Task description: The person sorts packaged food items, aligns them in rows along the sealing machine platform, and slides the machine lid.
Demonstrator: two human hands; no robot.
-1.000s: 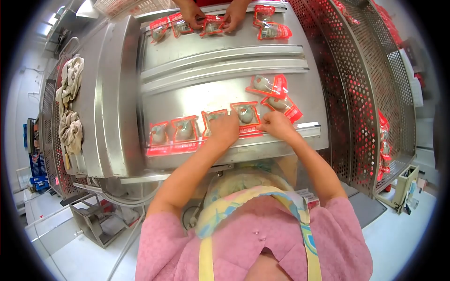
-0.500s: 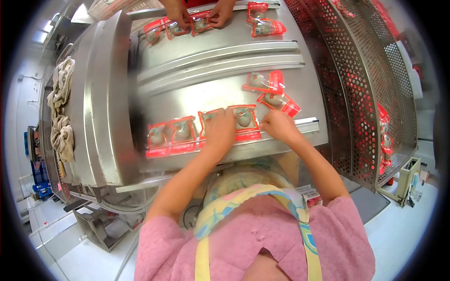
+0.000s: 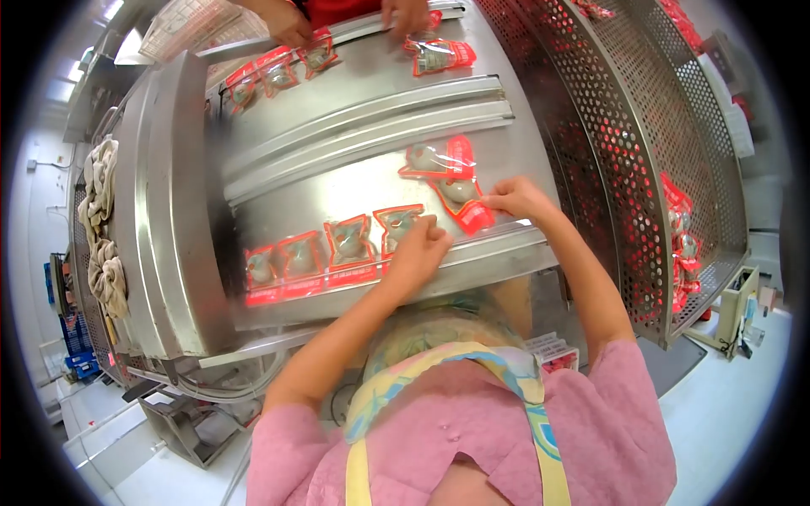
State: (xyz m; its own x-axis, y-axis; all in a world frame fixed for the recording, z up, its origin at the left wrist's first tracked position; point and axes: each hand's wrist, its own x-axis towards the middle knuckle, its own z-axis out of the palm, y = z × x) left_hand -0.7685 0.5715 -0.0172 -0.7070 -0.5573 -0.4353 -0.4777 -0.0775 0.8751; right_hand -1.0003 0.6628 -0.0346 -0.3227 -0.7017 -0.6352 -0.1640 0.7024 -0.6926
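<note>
Several clear packets with red edges and a greenish oval item inside lie on the metal table. In the near row, the rightmost packet is partly covered by my left hand, whose fingers are curled; whatever they hold is hidden. My right hand pinches the red end of a tilted packet to the right of the row. Touching that one, another packet lies just beyond. To the left are a packet with a red strip and two more.
Across the metal rails, a co-worker's hands handle similar packets. A perforated metal bin stands at the right. A steel machine housing and cloths are at the left.
My left hand has moved off the middle packets to the rightmost of the row. My right hand has moved onto the tilted packet's red end. The view has shifted, and the co-worker's hands have spread apart.
</note>
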